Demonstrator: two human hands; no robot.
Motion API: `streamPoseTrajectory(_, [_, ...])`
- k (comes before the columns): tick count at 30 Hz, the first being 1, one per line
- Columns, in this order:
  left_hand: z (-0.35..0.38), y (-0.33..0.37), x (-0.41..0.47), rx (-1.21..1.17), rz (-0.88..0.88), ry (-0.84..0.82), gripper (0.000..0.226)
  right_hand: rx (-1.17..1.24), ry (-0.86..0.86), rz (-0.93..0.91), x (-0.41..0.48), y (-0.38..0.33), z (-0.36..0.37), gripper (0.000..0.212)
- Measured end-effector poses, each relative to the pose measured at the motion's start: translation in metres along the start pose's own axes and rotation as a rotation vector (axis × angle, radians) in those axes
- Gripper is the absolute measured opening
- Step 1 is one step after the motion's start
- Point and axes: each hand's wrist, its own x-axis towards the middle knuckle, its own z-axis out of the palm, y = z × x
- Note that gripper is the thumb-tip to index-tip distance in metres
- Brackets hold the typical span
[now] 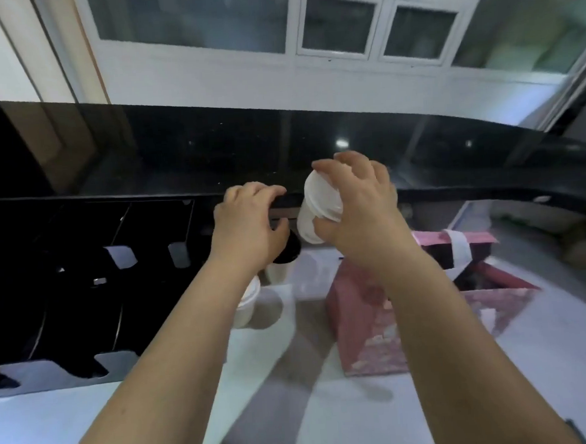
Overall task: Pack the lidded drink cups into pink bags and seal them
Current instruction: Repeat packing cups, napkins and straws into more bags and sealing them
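My right hand (pixel 356 214) grips a white lidded cup (pixel 318 206), tilted in the air in front of the black ledge. My left hand (pixel 247 224) curls round a cup with a black lid (pixel 288 253); its pale body (pixel 278 273) shows just below the hand and most of it is hidden. A third white lidded cup (pixel 247 303) stands on the white table under my left forearm. A pink bag (pixel 363 324) stands on the table below my right wrist. Behind it is an open pink bag (pixel 474 241) with a white handle.
A raised glossy black ledge (pixel 417 152) runs across behind the hands. A black rack with slots (pixel 81 269) fills the left side. The white table (pixel 91 423) stretches toward me. A window wall stands beyond the ledge.
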Motion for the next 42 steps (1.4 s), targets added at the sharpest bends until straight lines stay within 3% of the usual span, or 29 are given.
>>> streamPoseTrajectory(4, [0.004, 0.051, 0.011, -0.102, 0.180, -0.009, 0.046, 0.103, 0.233, 0.149, -0.014, 0.043, -0.055, 0.068])
streamPoseTrajectory(6, [0.011, 0.076, 0.004, -0.237, 0.262, -0.048, 0.039, 0.197, 0.271, 0.203, -0.028, 0.066, -0.076, 0.066])
streamPoseTrajectory(10, [0.037, 0.111, -0.018, -0.411, 0.351, -0.295, 0.020, 0.259, 0.193, 0.202, -0.054, 0.104, -0.095, 0.058])
streamPoseTrajectory(15, [0.065, 0.128, -0.022, -0.190, 0.380, -0.352, 0.013, 0.233, 0.122, 0.212, -0.069, 0.132, -0.097, 0.059])
streamPoseTrajectory(18, [0.070, 0.129, -0.018, -0.078, 0.399, -0.317, 0.025, 0.232, 0.092, 0.173, -0.075, 0.141, -0.092, 0.062])
streamPoseTrajectory(20, [0.069, 0.128, -0.018, -0.128, 0.363, -0.371, 0.042, 0.227, 0.068, 0.144, -0.076, 0.141, -0.086, 0.063])
streamPoseTrajectory(24, [0.071, 0.125, -0.020, -0.030, 0.332, -0.531, 0.108, 0.230, 0.067, 0.130, -0.077, 0.147, -0.073, 0.063])
streamPoseTrajectory(27, [0.070, 0.127, -0.022, 0.073, 0.330, -0.585, 0.134, 0.272, 0.108, 0.200, -0.079, 0.157, -0.073, 0.064])
streamPoseTrajectory(31, [0.074, 0.129, -0.026, 0.077, 0.323, -0.622, 0.145, 0.254, 0.124, 0.208, -0.080, 0.162, -0.081, 0.069])
streamPoseTrajectory(37, [0.072, 0.131, -0.025, -0.016, 0.275, -0.667, 0.151, 0.203, -0.272, 0.143, -0.088, 0.164, -0.068, 0.064])
streamPoseTrajectory(42, [0.073, 0.139, -0.026, 0.077, 0.249, -0.671, 0.152, 0.126, -0.421, 0.256, -0.093, 0.176, -0.068, 0.070])
